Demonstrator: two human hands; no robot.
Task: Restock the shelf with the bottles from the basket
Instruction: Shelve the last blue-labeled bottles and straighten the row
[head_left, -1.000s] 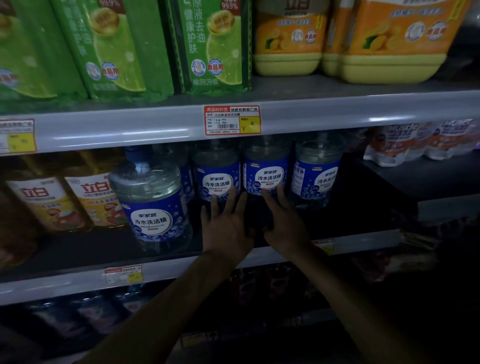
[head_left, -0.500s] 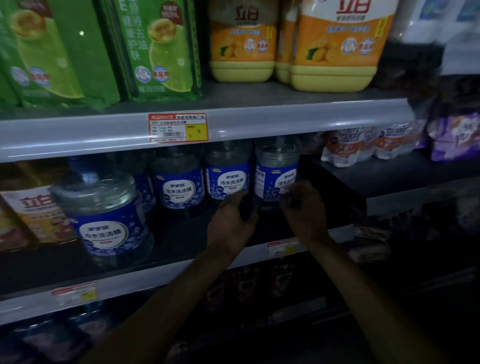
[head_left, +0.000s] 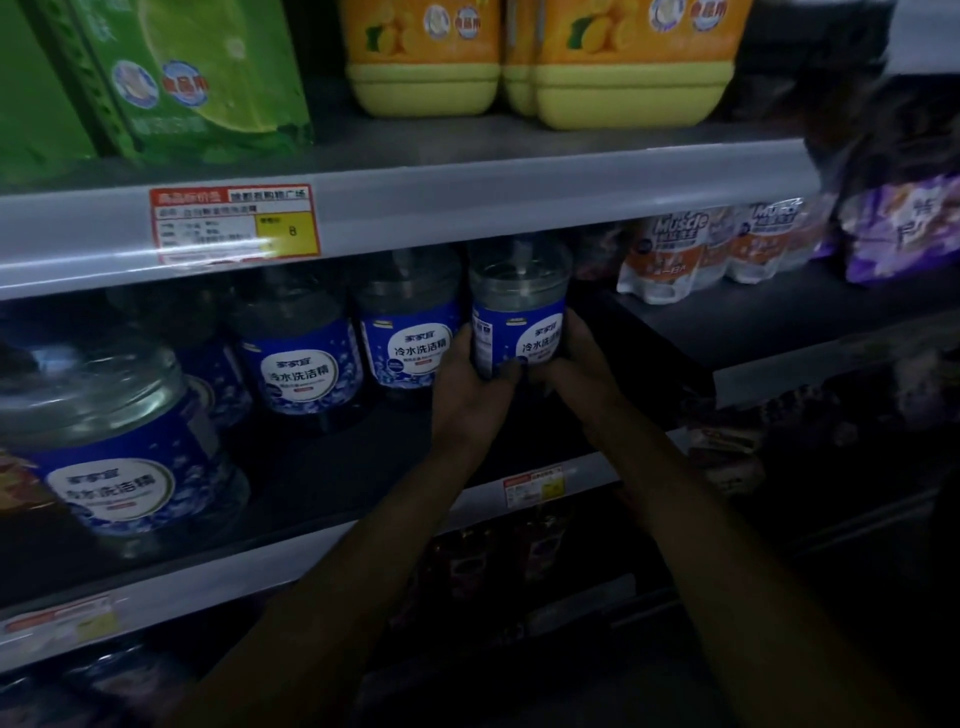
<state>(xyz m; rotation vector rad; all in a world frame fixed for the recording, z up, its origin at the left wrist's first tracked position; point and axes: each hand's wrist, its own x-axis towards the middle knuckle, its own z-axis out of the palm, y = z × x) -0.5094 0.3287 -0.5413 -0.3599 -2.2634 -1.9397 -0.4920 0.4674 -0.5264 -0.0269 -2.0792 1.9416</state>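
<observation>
Both hands grasped one bottle (head_left: 519, 312) by its lower half. The left hand (head_left: 470, 387) wrapped the left side of the blue label, thumb across the front. The right hand (head_left: 576, 364) wrapped the right side, fingers curled toward the back. The bottle was upright. The hands covered its base, so contact with the shelf board could not be determined.

The bottle was clear, with a white oval on its label. It was at the right end of the row on the middle shelf (head_left: 322, 467), toward the rear, just below the upper shelf rail (head_left: 493, 202). Just beside it on the left stood a second bottle (head_left: 410, 338) of the same kind, then a third bottle (head_left: 298, 358). A fourth bottle (head_left: 114, 447) stood apart from the row, near the front edge at the left end.

A red-and-yellow price tag (head_left: 234, 223) was fixed to the upper shelf rail, left of centre. Above it stood yellow jugs (head_left: 423, 62) and, to their left, green packs (head_left: 197, 78). On a neighbouring shelf to the right lay white-and-orange pouches (head_left: 670, 249) and a purple pack (head_left: 904, 228). A smaller price tag (head_left: 535, 486) was fixed to the front edge of the middle shelf, between the two forearms.
</observation>
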